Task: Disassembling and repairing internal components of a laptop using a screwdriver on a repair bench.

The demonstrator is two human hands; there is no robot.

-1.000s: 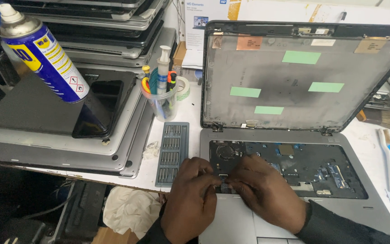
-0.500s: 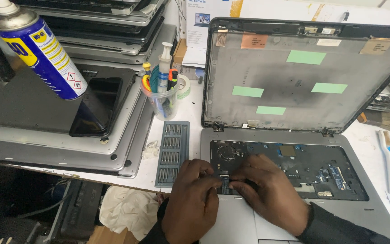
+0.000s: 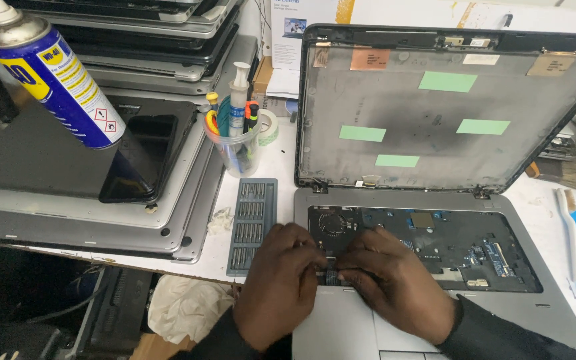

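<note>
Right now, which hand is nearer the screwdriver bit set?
Left. The left hand sits just right of the bit set, almost beside its lower end. The right hand is further right, over the opened laptop, beyond the left.

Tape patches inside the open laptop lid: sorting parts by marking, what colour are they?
The four tape patches are light green, clearest in the head view.

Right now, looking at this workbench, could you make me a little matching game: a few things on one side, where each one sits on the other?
Things:
1. spray can
2. screwdriver bit case
3. clear cup of tools
4. both hands

Places:
A. on the open laptop's exposed circuit board
B. top left, close to the camera
C. flat, left of the open laptop's base
D. upright, beyond the bit case

Pairs: 1-B, 2-C, 3-D, 4-A
</note>
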